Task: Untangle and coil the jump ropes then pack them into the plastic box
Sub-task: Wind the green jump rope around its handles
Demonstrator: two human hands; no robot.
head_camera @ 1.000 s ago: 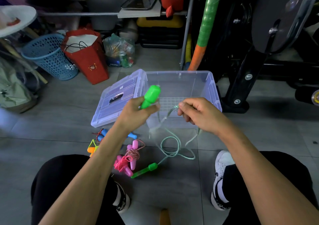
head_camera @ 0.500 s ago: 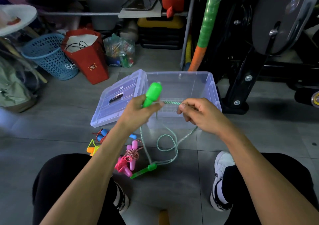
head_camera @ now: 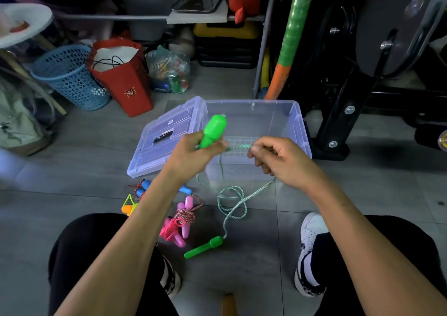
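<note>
Left hand (head_camera: 193, 153) grips one green handle (head_camera: 214, 130) upright above the open plastic box (head_camera: 300, 122). Right hand (head_camera: 278, 158) pinches the green rope (head_camera: 238, 147) stretched between my hands. Rope slack loops on the floor to the second green handle (head_camera: 203, 247), beside pink ropes (head_camera: 180, 221).

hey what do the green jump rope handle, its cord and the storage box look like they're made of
Green handle: probably moulded plastic, smooth and glossy with a uniform bright colour. Cord: seems to be braided or twisted fibre, pale green and white strands showing, limp and matte. Plastic box: translucent plastic, the floor showing through its walls, with a light sheen.
</note>
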